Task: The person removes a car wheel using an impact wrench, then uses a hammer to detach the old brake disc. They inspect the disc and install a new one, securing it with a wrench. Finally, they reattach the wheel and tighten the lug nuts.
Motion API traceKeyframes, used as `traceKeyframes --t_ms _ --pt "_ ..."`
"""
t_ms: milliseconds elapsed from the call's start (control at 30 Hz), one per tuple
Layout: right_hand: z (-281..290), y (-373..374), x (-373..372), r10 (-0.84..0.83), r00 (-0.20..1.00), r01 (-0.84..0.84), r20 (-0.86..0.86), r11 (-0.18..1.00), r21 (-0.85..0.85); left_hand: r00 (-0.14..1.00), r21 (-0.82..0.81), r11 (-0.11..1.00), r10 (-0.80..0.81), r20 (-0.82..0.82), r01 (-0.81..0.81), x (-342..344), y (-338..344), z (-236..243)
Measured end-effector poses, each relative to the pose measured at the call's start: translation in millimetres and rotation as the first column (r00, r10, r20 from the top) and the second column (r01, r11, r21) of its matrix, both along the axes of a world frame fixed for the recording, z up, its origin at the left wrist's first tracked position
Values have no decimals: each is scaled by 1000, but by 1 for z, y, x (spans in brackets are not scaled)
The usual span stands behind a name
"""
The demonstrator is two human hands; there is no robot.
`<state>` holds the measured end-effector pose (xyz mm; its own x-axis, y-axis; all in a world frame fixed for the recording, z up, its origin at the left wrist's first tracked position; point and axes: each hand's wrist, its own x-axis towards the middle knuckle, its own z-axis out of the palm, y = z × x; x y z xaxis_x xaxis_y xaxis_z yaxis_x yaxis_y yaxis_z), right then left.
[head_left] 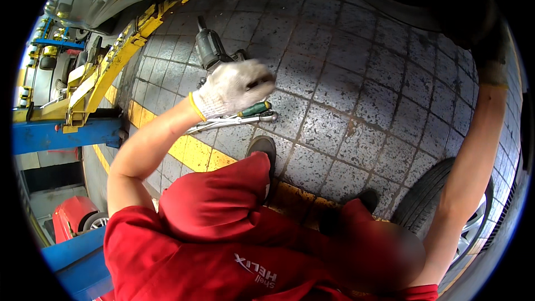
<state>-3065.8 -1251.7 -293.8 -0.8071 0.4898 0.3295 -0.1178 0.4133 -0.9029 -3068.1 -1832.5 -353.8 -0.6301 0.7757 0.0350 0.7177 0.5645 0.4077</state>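
Observation:
My left hand (237, 87), in a whitish knit glove with a yellow cuff, hovers over the floor with its fingers curled together. A small dark patch shows between the fingers; whether it is an object or a gap is unclear. Beyond that hand lies a dark impact wrench (209, 47), nose pointing away. Partly under the glove are a green-and-yellow handled tool (257, 108) and a long chrome wrench (239, 120). My right arm stretches far right, where my gloved right hand (491, 42) reaches up to a dark, rounded vehicle part (398, 8). Deep shadow hides its fingers.
A tyre on a silver wheel (426, 196) stands by my right arm. At left are a yellow lift arm (111, 64) and blue lift beam (67, 135). A red car (69, 217) sits lower left. Yellow stripes (195, 152) cross the grey tiled floor (334, 106) near my shoes.

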Motion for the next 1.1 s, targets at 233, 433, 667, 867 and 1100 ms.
traceKeyframes --t_ms 233,433,667,867,1100 --pt "-10 5 -4 9 1000 -9 13 1000 14 910 -727 656 400 108 -202 16 -147 -127" --pt "-19 10 1 -6 999 5 34 999 32 922 -801 547 387 -16 -243 41 -181 -176" --pt "-24 11 3 -14 999 11 51 999 50 950 -780 582 307 -52 -230 46 -198 -190" --pt "-25 14 9 -34 997 29 68 997 66 940 -793 580 340 25 -189 38 -186 -172" --pt "-30 5 13 -37 994 30 100 997 69 940 -779 616 323 109 -121 33 -177 -160"
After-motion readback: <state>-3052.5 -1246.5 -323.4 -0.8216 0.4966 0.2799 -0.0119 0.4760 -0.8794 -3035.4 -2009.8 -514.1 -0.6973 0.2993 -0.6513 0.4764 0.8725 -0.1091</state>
